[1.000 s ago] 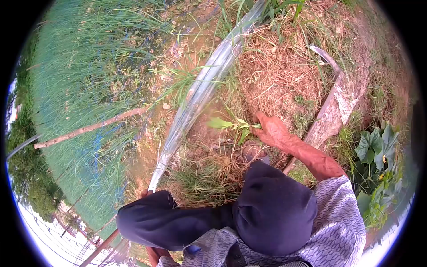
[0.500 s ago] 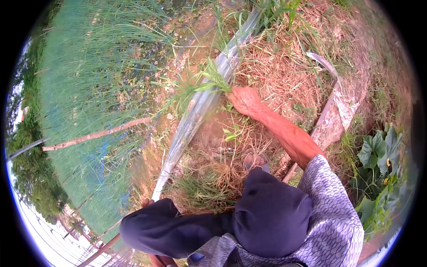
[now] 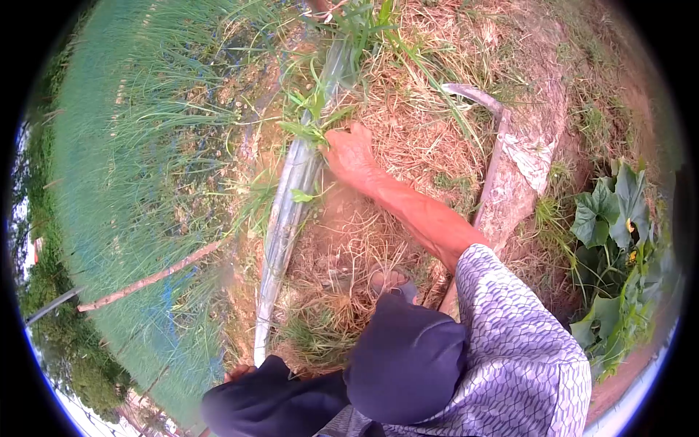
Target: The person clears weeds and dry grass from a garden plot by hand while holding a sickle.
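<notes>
While right hand [image 3: 351,155] grips greens [image 3: 307,132] over plastic sheeting [image 3: 285,200], sickle [image 3: 502,113] apart, left hand [image 3: 239,373] too hidden to tell

A sickle [image 3: 494,156] on the ground [image 3: 539,109]; a broad-leaved plant [image 3: 597,211]; a stick [image 3: 156,277] among green stalks [image 3: 109,182].

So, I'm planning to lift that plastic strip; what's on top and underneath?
Leaves at the right hand and grass at the far end overlap the plastic strip; whatever is underneath is hidden.

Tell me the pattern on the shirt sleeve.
The sleeve is pale with dark, net-like lines; head view.
</notes>
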A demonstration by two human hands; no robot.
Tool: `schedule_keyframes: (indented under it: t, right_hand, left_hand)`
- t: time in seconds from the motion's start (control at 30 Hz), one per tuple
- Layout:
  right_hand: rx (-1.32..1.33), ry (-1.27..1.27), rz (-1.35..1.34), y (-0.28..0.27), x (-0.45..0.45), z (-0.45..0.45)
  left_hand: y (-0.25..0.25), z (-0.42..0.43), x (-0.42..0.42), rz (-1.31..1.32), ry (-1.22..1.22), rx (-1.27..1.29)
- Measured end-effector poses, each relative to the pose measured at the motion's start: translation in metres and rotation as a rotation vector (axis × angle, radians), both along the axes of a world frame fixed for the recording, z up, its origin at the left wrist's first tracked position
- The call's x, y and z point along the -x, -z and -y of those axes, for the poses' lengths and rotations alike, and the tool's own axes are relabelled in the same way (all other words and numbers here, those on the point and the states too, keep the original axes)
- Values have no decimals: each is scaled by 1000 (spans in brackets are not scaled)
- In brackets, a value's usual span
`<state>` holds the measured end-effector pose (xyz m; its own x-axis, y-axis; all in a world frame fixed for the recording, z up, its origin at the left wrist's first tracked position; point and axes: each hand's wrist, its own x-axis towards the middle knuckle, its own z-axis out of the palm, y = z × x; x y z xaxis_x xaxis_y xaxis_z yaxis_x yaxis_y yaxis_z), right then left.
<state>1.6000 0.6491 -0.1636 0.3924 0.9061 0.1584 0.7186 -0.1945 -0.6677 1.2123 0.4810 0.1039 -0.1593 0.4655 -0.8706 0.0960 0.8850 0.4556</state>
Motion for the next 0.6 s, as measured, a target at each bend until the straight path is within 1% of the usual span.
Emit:
schedule_keyframes:
  t: [0.03,0.07,0.13,0.17,0.2,0.23,0.37,0.43,0.47,0.5,0.53,0.57,0.6]
  right_hand:
    - [-20,-36,-59,2,-4,4]
    - [-16,-22,-56,3,-11,9]
    - [165,9,-688,-7,-31,26]
    - [421,-96,-661,-14,-47,36]
    - [435,-88,-641,-16,-57,48]
    - [555,-141,-582,-18,-60,62]
    - [734,-286,-555,-35,-70,143]
    - [951,-372,-374,-59,-69,180]
    - [1031,-351,-453,-51,-67,208]
    - [1105,-324,-529,-53,-65,226]
    - [1152,-324,-571,-58,-61,245]
    - [1192,-315,-619,-81,-59,252]
    - [1175,-289,-628,-101,-62,254]
  left_hand:
    - [-1,-2,-4,15,9,0]
    - [-3,-5,-9,30,22,-5]
    - [-9,-11,-15,82,54,-21]
    - [-13,-14,-18,122,73,-36]
    - [-17,-18,-21,176,97,-59]
    - [-23,-23,-22,246,130,-85]
    - [-38,-55,-22,596,342,-220]
    - [-27,-84,-19,716,528,-286]
    - [-20,-101,-18,762,633,-325]
    - [-12,-120,-32,856,856,-410]
    - [-5,-133,-48,862,870,-397]
    - [1,-143,-67,860,858,-389]
    - [5,-152,-91,860,851,-391]
